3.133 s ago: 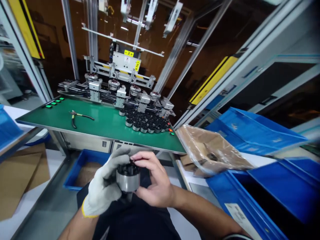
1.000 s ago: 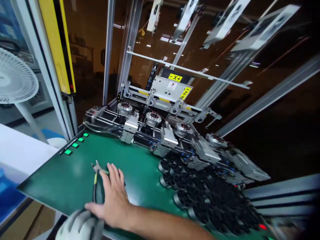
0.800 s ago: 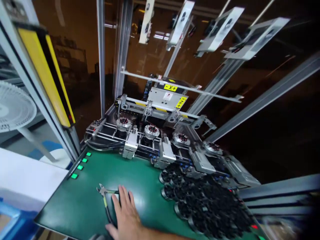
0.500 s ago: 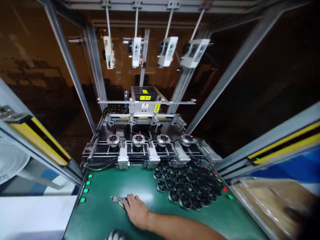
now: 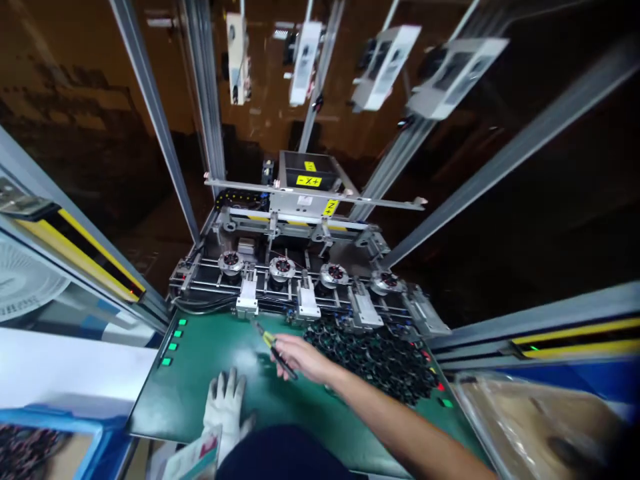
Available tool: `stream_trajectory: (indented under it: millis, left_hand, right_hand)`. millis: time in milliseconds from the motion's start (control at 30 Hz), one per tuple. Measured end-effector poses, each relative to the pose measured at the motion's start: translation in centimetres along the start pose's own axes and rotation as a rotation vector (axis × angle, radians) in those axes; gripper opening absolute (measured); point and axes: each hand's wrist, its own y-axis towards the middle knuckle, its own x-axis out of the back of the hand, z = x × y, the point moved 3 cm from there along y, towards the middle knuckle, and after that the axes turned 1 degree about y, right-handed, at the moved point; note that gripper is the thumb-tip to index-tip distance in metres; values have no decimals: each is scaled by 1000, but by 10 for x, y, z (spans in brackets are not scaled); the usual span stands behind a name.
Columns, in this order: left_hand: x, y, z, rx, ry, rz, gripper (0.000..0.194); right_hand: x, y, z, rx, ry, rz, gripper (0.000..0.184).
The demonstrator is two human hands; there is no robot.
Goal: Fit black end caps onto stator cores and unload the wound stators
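My bare right hand (image 5: 299,355) is closed on a pair of pliers (image 5: 269,339) with yellow and black handles. Their jaws point away from me, raised over the green table (image 5: 173,407), near the fixtures. My left hand (image 5: 225,403), in a white glove, rests flat on the table's near side with its fingers apart. Right of the pliers lies a large pile of black ring-shaped parts (image 5: 375,360), partly behind my right forearm. Beyond the table stand several round metal fixtures (image 5: 283,268) with wound centres.
Aluminium posts (image 5: 160,133) frame both sides, with yellow-black light curtains (image 5: 83,257). White camera-like boxes (image 5: 306,63) hang above the fixtures. A blue bin (image 5: 93,443) stands at lower left, a plastic-lined box (image 5: 540,417) at right. Green squares (image 5: 173,347) line the table's left edge.
My right hand has lifted the pliers off the table and moved forward and slightly right. My gloved left hand has come fully into view on the table. The camera view has tilted downward.
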Motion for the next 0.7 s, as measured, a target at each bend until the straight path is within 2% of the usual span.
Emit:
stream_trajectory:
  millis: [67, 133, 233, 333, 433, 533, 600, 700]
  left_hand:
    - [-7, -1, 2, 3, 2, -45, 73]
    - [-13, -4, 3, -19, 26, -117, 72]
    - [-18, -10, 5, -101, 85, -186, 64]
    - [-18, -13, 8, -117, 119, -224, 47]
    - [-22, -17, 8, -126, 122, -220, 45]
    - [-32, -24, 7, -120, 117, -189, 50]
    - [-42, -29, 5, -119, 102, -127, 57]
    - [-54, -36, 2, -78, 79, -81, 62]
  right_hand:
    - [18, 9, 49, 38, 93, 75, 53]
    - [33, 22, 103, 61, 53, 167, 55]
    - [48, 54, 181, 58, -161, 219, 38]
    - [50, 101, 237, -10, -318, 258, 24]
    - [50, 155, 264, -115, -430, 260, 12]
    - [56, 202, 270, -225, -523, 285, 12]
    - [61, 222, 268, -296, -568, 299, 12]
    - [65, 234, 264, -394, -597, 279, 11]
